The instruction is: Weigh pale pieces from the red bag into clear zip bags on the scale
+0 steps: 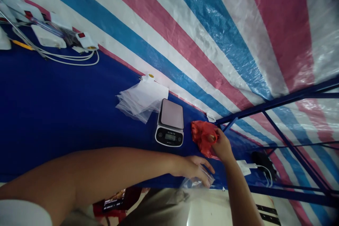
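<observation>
My left hand (198, 170) reaches across to the right, near the table's front edge, its fingers closed on a clear plastic bag (194, 182) that hangs over the edge. My right hand (221, 145) is at the mouth of a crumpled red plastic bag (202, 136), gripping it, with the fingers partly hidden in its folds. What lies inside the red bag is hidden. Just left of the red bag stands a small digital kitchen scale (172, 113) with nothing on its plate. Several flat clear zip bags (140, 100) lie spread out beside the scale.
A blue-covered table (66, 106) runs along a striped tarp wall (159, 35). White power strips and cables (69, 54) lie at the back left. A white adapter with a cable (245, 167) sits right of my right arm, near a blue metal frame (280, 130).
</observation>
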A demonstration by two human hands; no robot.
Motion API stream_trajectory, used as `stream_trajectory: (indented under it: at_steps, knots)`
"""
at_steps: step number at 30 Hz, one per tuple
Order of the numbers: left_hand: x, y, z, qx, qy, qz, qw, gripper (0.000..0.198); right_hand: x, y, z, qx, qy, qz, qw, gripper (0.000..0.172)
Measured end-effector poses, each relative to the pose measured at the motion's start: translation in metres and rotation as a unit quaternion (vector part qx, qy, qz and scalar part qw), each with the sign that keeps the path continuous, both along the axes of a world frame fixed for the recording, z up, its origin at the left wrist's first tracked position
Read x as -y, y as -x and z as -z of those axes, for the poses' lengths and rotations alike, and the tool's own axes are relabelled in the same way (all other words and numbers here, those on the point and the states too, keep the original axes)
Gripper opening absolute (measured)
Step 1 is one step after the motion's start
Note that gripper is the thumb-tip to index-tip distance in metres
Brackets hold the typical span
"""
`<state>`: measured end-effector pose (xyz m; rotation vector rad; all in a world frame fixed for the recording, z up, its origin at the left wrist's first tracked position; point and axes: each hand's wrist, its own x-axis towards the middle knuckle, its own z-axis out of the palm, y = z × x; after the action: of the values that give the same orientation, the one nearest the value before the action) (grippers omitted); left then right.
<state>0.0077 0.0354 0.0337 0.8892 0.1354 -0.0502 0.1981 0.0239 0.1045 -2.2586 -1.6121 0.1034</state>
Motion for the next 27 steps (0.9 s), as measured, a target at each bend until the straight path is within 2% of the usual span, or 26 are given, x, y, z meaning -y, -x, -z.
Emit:
stream_trajectory:
  at_steps: [4,7,12,14,18,22,25,27]
  knots:
    - [-0.001,0.002,0.001,-0.007,0.000,-0.020,1.000,0.071,0.000,-0.005,-0.012,-0.130,0.013,-0.008,0.991,0.051]
    - [-0.002,0.004,-0.001,-0.006,0.010,-0.025,1.000,0.074,0.007,-0.002,-0.027,-0.180,0.015,-0.001,0.984,0.058]
    - [-0.004,0.006,-0.005,-0.011,0.010,-0.024,1.000,0.078,0.051,0.018,-0.056,-0.211,-0.023,0.056,0.976,0.058]
    - [-0.003,0.005,-0.005,-0.004,0.012,-0.024,1.000,0.081,0.072,0.030,-0.065,-0.235,-0.018,0.055,0.970,0.060]
    - [0.003,0.005,-0.003,0.033,0.019,-0.016,0.999,0.101,0.098,0.052,-0.076,-0.249,0.100,-0.007,0.963,0.061]
    - [0.009,0.002,-0.001,0.056,0.015,-0.015,0.998,0.124,0.099,0.066,-0.074,-0.271,0.192,-0.060,0.942,0.050]
    - [0.013,-0.005,0.004,0.075,0.020,-0.038,0.996,0.128,0.094,0.072,-0.071,-0.272,0.219,-0.080,0.934,0.042]
    - [0.015,-0.008,0.007,0.089,0.028,-0.066,0.993,0.126,0.091,0.076,-0.071,-0.257,0.237,-0.083,0.933,0.043]
